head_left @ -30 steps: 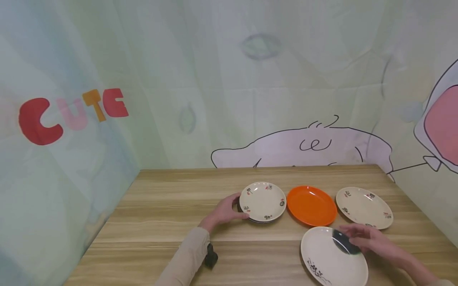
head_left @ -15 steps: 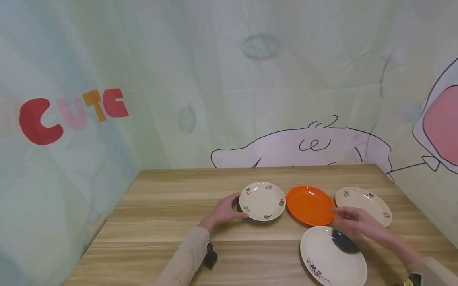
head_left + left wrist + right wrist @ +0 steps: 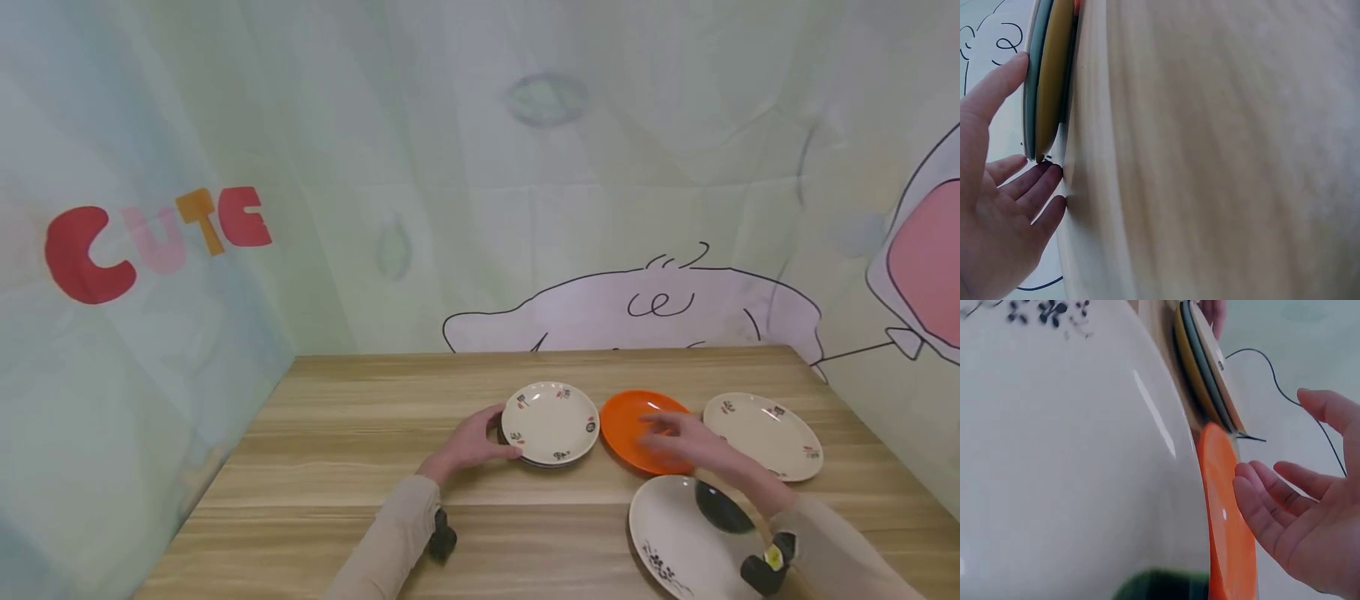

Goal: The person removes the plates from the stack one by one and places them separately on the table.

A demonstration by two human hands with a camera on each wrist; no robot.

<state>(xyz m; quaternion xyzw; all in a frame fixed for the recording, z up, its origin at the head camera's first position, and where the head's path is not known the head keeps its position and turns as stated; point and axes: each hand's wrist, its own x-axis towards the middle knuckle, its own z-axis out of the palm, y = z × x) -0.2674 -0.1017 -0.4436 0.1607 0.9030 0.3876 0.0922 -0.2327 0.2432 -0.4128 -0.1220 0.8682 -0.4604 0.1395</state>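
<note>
Nearest, a large, round, green-patched white plate (image 3: 671, 537) is seen; beyond it, a glossy orange rounded plate (image 3: 626, 429) is overhung by the right hand (image 3: 693, 446), fingers loosely extended. Alongside, a stack of small round plates (image 3: 551, 423), cream on top, is touched at its rim by the left hand (image 3: 472, 440), thumb and fingers apart.

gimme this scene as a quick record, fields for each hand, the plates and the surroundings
left hand: at the left edge of the plate stack, thumb at the rim
right hand: over the orange plate, holding nothing
stack colours: cream on top, then green, then yellow; lowest layer dark in the left wrist view
right of orange plate: oval cream plate with small motifs
nearest the person: white plate with dark patch and floral print
surface: wood-grain table
background: printed backdrop
</note>
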